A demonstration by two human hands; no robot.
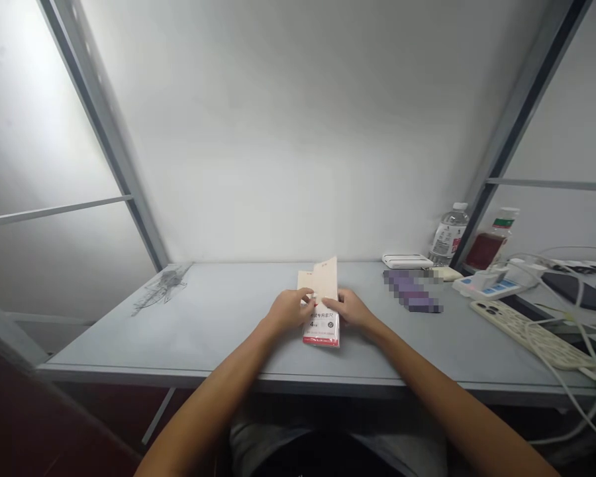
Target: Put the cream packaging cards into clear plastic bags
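A packet of a ruler set (pixel 322 329) with a white and red printed label lies on the grey desk in front of me, its lower end near my body. A cream paper sleeve or card (pixel 326 278) rises from its upper end, tilted slightly, and I cannot tell exactly how the two parts join. My left hand (pixel 289 309) grips the packet's left side with its fingers curled over the front. My right hand (pixel 351 311) holds the right side, its fingers reaching inward across the label.
A water bottle (pixel 448 234), a red-brown bottle (pixel 489 240), a white flat box (pixel 407 261), a pixelated purple object (pixel 412 290) and a white power strip (pixel 531 334) with cables stand at the right. A grey scribbled mark (pixel 161 288) lies at the desk's left. The desk's front edge (pixel 218 374) runs below my arms.
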